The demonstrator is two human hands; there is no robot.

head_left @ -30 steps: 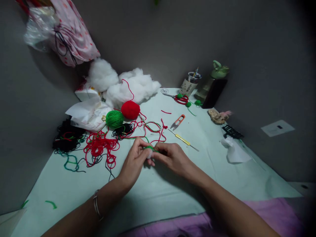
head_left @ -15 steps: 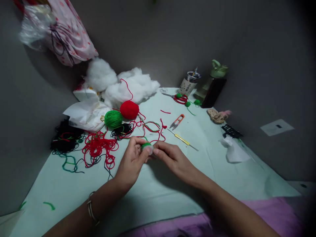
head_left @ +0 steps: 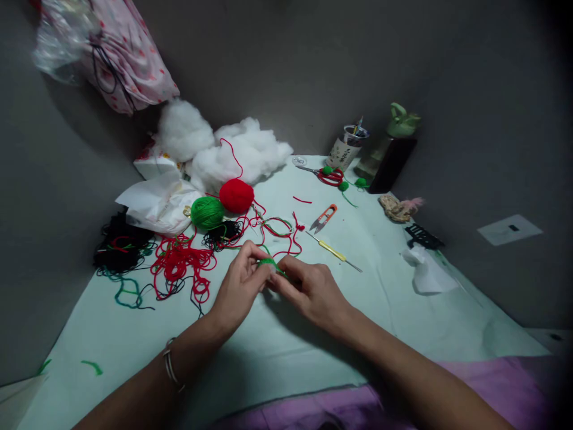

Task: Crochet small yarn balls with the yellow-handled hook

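Small green piece, one, with a bit of white showing at its lower side: was held above the near half of the pale surface, between the two hands. Left hand: was pinched narrow, thumb and fingers gripping the piece. Right hand: was also drawn narrow, its thumb and forefinger together on a green strand at the piece's right edge.

Beyond the hands: yellow-handled hook, one, lay slantwise; orange snips, one, lay just past it. Farther back, red-handled scissors lay near a cup of pens. To the left, a green ball of yarn sat beside a red ball of yarn, in front of white stuffing; tangled red yarn lay nearer.
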